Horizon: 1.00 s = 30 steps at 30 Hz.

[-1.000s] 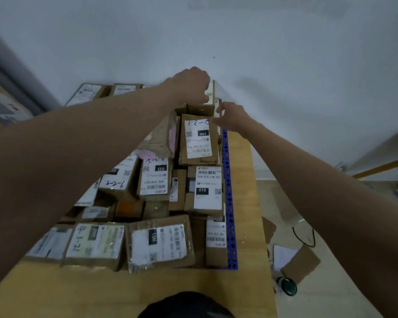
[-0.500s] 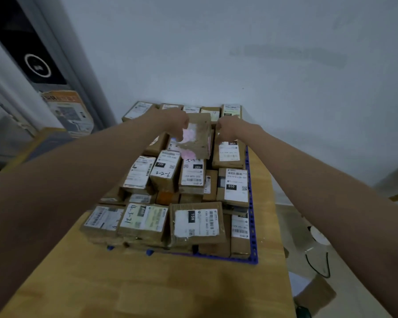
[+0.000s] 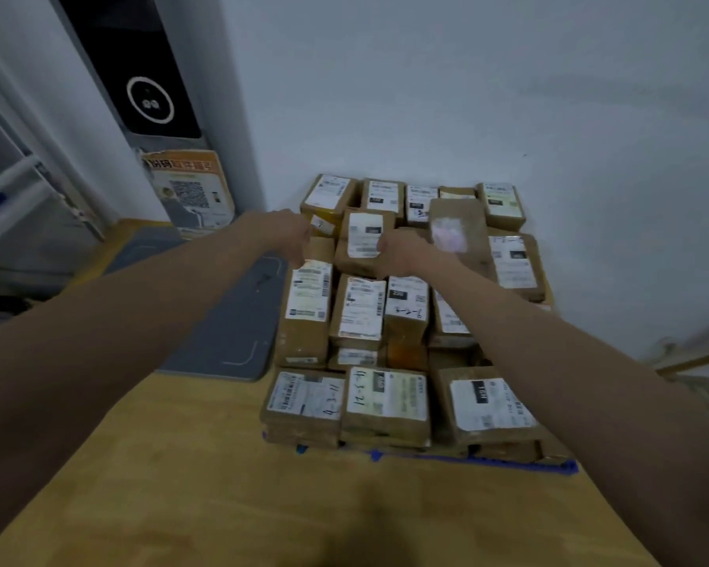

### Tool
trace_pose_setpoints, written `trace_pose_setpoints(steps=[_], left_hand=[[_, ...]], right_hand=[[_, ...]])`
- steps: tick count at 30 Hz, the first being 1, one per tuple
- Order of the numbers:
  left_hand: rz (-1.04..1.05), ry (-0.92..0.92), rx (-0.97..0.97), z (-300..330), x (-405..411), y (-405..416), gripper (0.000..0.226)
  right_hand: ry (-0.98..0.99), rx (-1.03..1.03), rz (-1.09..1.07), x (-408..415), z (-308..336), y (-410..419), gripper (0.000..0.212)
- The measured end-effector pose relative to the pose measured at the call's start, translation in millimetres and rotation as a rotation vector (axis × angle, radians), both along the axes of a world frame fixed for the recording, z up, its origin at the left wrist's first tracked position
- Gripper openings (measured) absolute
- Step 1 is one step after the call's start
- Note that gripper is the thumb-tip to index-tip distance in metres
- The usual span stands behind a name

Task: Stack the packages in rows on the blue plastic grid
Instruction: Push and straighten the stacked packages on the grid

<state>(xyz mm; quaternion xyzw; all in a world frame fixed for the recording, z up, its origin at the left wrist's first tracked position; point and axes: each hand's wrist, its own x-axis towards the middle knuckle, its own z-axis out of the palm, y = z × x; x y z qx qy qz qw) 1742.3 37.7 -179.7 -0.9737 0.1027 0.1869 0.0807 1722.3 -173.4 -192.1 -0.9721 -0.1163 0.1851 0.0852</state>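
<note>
Your two arms are bare as far as the frame shows them, with no sleeve edge in sight. Your left hand (image 3: 293,235) and right hand (image 3: 398,251) wear no gloves, and your wrists carry no watch, band or strap. Motion blur softens your knuckles and fingers, so finer detail such as rings or nails cannot be made out. The rest of your body is out of view.

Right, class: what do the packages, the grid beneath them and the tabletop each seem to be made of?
Packages: brown cardboard, seemingly taped glossy, with white paper labels.
Grid: blue, probably moulded plastic; only its front edge shows.
Tabletop: light wood or wood-look laminate, going by the faint grain and smooth matt finish.
</note>
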Motion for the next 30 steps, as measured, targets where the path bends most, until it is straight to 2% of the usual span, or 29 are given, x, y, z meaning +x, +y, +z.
trace_pose_setpoints(steps=[2, 5, 6, 9, 11, 13, 14, 18, 23, 27, 30], left_hand=[[0.01, 0.041, -0.022, -13, 0, 26, 0.055], [0.032, 0.101, -0.12, -41, -1, 54, 0.031], [0.062, 0.131, -0.16, -50, -1, 60, 0.034], [0.126, 0.225, -0.301, -77, 4, 65, 0.072], [0.12, 0.24, -0.409, -92, 8, 59, 0.074], [0.092, 0.244, -0.443, -106, 10, 52, 0.075], [0.067, 0.248, -0.42, -111, 11, 51, 0.077], [0.072, 0.261, -0.363, -116, 9, 52, 0.098], [0.062, 0.258, -0.484, -108, 28, 67, 0.096], [0.101, 0.159, -0.472, -101, 64, 80, 0.062], [0.185, 0.052, -0.477, -96, 97, 86, 0.066]], right_hand=[[0.019, 0.019, -0.008, 0, -14, 28, 0.046], [0.055, 0.034, -0.011, 4, -39, 61, 0.052], [0.075, 0.035, -0.022, 6, -47, 70, 0.051], [0.119, 0.043, -0.048, 13, -66, 84, 0.036], [0.107, 0.034, -0.079, 17, -74, 85, 0.019], [0.076, 0.042, -0.105, 18, -77, 84, 0.026], [0.048, 0.057, -0.118, 18, -77, 83, 0.023], [-0.013, 0.061, -0.13, 30, -74, 85, 0.036], [-0.043, 0.079, -0.138, 57, -59, 107, 0.038], [-0.117, 0.128, -0.169, 89, -50, 113, 0.037], [-0.148, 0.154, -0.193, 120, -45, 111, 0.035]])
